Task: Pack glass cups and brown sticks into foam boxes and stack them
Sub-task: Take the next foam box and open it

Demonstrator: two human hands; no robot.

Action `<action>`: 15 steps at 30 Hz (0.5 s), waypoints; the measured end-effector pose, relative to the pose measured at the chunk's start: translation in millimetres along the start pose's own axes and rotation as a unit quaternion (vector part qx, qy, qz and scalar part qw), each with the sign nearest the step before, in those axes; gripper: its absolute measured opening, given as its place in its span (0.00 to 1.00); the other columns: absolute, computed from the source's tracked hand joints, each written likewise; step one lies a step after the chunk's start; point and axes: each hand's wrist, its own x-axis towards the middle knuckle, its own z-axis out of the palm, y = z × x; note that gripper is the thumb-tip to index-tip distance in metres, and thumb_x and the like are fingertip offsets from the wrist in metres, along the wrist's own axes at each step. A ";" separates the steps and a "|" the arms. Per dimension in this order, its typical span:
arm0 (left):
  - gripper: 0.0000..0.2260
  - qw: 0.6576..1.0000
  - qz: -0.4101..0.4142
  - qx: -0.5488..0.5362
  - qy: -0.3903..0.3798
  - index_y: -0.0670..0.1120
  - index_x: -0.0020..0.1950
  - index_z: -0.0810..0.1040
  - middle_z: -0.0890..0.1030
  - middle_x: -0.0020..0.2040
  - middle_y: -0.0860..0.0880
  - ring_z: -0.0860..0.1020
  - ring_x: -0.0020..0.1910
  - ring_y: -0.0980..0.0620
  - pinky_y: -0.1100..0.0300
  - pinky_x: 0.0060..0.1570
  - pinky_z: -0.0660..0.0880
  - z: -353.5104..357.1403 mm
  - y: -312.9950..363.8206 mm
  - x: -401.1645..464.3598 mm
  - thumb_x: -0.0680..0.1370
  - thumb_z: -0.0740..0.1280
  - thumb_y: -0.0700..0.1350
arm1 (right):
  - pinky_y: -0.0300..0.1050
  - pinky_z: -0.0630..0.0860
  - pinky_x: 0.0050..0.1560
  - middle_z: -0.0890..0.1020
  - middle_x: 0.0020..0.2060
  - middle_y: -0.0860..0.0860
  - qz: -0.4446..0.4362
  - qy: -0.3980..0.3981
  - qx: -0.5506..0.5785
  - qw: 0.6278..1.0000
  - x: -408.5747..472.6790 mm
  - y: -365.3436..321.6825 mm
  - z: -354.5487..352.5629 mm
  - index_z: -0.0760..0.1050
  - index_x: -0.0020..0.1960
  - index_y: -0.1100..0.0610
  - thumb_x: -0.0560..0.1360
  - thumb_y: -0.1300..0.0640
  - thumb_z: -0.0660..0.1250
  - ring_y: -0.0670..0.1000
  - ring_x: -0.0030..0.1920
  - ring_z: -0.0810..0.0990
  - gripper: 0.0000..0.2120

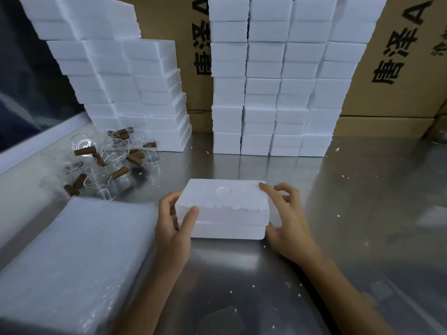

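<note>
— Where was the foam box (222,209) at that moment?

— Closed, lying flat on the steel table (338,189), near its middle and close to the person. The lid sat on the base with a rough seam between them, and a round dimple showed on top.

— And the hands?

— The left hand (173,221) gripped the box's left end, thumb curled over the front face and fingers wrapped round behind the corner. The right hand (285,218) was at the right end: its index fingertip touched the far top corner, the thumb lay low by the bottom corner, and the other fingers were curled loosely in the air. I could not tell whether it really clasped the box or only steadied it.

— What about the cups and sticks?

— A loose heap of glass cups (116,151) lay at the back left of the table, with brown sticks (84,151) scattered among and across them.

— Anything else around?

— A leaning stack of foam boxes (135,88) rose just behind that heap, and a neater stack in four columns (271,93) stood further right, against cardboard cartons (399,68) printed with black characters. A pile of white foam sheets (72,257) lay at the near left, just beside the left forearm. White crumbs dotted the table.
</note>
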 end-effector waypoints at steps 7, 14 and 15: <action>0.17 0.999 0.006 0.038 0.020 0.46 0.57 0.74 0.82 0.48 0.59 0.80 0.44 0.64 0.72 0.38 0.74 2.0 4.9 -5.1 0.69 0.70 0.45 | 0.36 0.74 0.51 0.79 0.57 0.40 0.081 0.015 0.147 0.986 -5.3 -7.1 1.8 0.75 0.69 0.48 0.77 0.64 0.59 0.43 0.51 0.79 0.24; 0.22 0.993 -0.101 0.033 -0.057 0.51 0.63 0.78 0.84 0.55 0.56 0.82 0.52 0.51 0.57 0.47 0.80 -6.0 -3.9 2.3 0.70 0.68 0.51 | 0.41 0.72 0.64 0.80 0.60 0.33 0.184 -0.069 0.229 0.953 -8.5 -26.2 -7.9 0.75 0.66 0.35 0.78 0.33 0.54 0.38 0.62 0.77 0.21; 0.24 0.989 -0.119 0.025 -0.084 0.51 0.66 0.77 0.83 0.58 0.54 0.82 0.56 0.51 0.55 0.53 0.79 -7.7 -5.1 4.6 0.70 0.68 0.50 | 0.43 0.73 0.64 0.81 0.59 0.34 0.208 -0.083 0.218 0.950 -7.7 -27.1 -8.7 0.75 0.67 0.36 0.76 0.31 0.54 0.38 0.62 0.78 0.24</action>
